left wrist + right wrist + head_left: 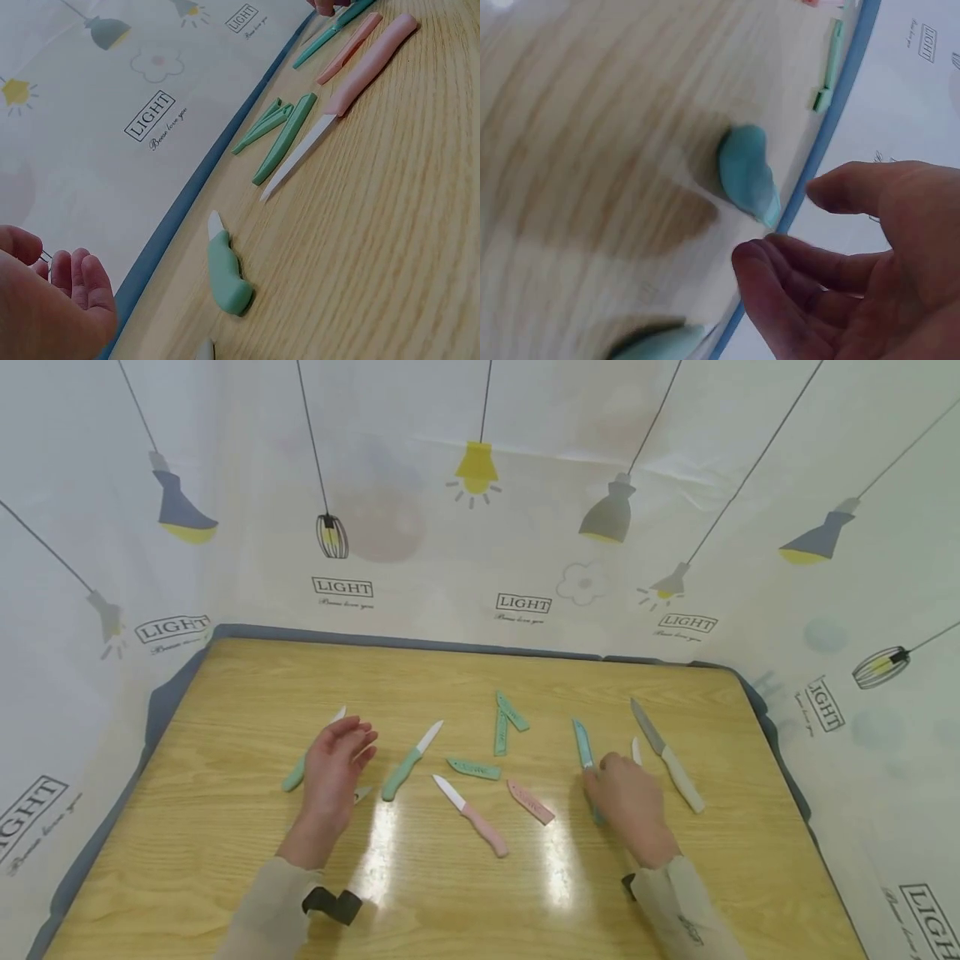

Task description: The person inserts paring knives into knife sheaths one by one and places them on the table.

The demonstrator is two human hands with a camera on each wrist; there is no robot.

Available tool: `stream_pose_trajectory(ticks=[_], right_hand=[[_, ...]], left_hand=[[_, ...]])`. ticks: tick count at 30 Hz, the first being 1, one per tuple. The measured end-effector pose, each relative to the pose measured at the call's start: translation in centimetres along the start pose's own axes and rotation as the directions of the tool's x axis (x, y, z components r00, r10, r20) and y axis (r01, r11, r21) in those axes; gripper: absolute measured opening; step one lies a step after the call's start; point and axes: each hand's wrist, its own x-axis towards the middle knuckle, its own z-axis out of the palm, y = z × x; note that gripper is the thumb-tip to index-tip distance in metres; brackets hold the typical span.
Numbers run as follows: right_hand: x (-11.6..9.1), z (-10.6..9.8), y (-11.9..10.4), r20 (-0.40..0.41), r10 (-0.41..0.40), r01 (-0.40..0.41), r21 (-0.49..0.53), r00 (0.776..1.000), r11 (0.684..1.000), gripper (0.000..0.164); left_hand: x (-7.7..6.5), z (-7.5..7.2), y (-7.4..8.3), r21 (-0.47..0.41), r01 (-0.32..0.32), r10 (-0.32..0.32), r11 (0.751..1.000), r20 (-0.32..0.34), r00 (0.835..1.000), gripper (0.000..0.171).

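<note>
My left hand (pixel 333 772) hovers with loosely bent fingers over a green-handled knife (pixel 294 777), holding nothing and covering part of it. Another blade (pixel 363 794) peeks out beside that wrist. Over on the right, my right hand (pixel 626 797) is just above a teal knife (pixel 583 745) whose blade end is in a teal cover. In the right wrist view, a gap shows between thumb and fingers, with the teal handle (pixel 744 169) beyond them. Next to this hand a short white blade (pixel 636 750) shows, its handle mostly hidden.
Between the hands lie a green-handled knife (pixel 405 772), a pink-handled knife (pixel 483 831), a pink blade cover (pixel 531 802) and several green blade covers (pixel 474 768). A larger cream-handled knife (pixel 681 781) lies far right. A lamp-printed curtain (pixel 420 560) surrounds the wooden table (pixel 300 672).
</note>
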Motion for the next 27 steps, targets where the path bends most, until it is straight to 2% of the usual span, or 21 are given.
stream_pose_trajectory(ticks=[3,10,14,17,20,23,25,27], right_hand=[[-0.2,-0.4,0.4,-0.043,-0.013,0.013,0.01,0.999,1.0,0.047],[-0.6,-0.9,1.2,-0.189,-0.062,0.077,0.075,0.98,0.994,0.042],[-0.6,-0.9,1.8,-0.221,-0.068,0.091,0.095,0.973,0.991,0.043],[-0.6,-0.9,2.2,-0.239,-0.082,0.108,0.1,0.967,0.989,0.044],[-0.7,-1.0,2.5,-0.272,-0.101,0.133,0.101,0.957,0.986,0.045],[-0.8,-1.1,2.8,-0.298,-0.113,0.15,0.103,0.948,0.983,0.045],[-0.9,-1.1,2.9,-0.307,-0.112,0.15,0.104,0.945,0.983,0.045],[-1.0,-1.1,3.0,-0.304,-0.104,0.142,0.106,0.947,0.984,0.045]], left_hand=[[0.1,-0.1,0.1,0.022,-0.018,0.018,1.0,0.007,1.0,0.022],[0.0,-0.2,0.3,0.149,-0.068,0.059,0.987,0.06,0.996,0.03],[0.2,-0.2,0.2,0.229,-0.096,0.077,0.969,0.092,0.993,0.029],[0.3,-0.1,0.0,0.303,-0.127,0.09,0.945,0.134,0.987,0.031],[0.4,0.0,-0.2,0.38,-0.173,0.105,0.909,0.192,0.976,0.033],[0.3,0.4,-0.3,0.472,-0.24,0.125,0.848,0.261,0.957,0.03],[0.3,0.8,-0.4,0.529,-0.301,0.142,0.794,0.32,0.937,0.027],[0.3,1.3,-0.5,0.586,-0.359,0.151,0.726,0.374,0.915,0.025]])
